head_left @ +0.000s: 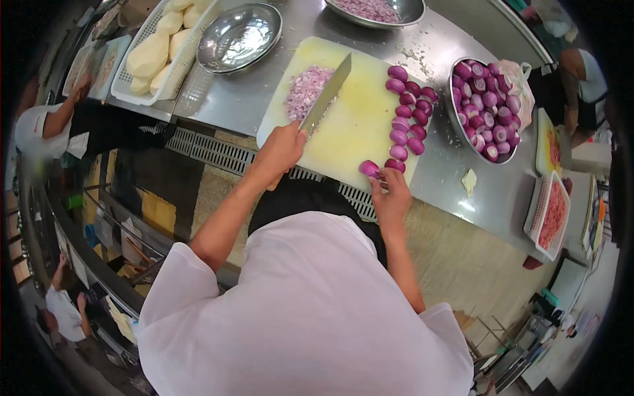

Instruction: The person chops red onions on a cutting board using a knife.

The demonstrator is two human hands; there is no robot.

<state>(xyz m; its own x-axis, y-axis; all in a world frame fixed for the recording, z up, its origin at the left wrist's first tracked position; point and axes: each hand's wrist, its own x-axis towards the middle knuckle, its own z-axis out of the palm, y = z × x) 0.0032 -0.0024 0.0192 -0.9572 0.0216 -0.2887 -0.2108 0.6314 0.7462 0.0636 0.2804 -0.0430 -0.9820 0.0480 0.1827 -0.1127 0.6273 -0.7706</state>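
Note:
My left hand is wrapped round the handle of a large knife, whose blade points up and to the right over the board. Beside the blade, on the left of the white and yellow cutting board, lies a heap of chopped purple onion. At the board's near right edge, the fingertips of my right hand close on a peeled purple onion piece. Another piece touches those fingers. Several more onion pieces stand in rows along the board's right side.
A bowl of whole purple onions sits right. Behind are an empty metal bowl and a bowl of chopped onion. A white basket holds peeled vegetables. Far right is a basket of chopped food. Other people work at both sides.

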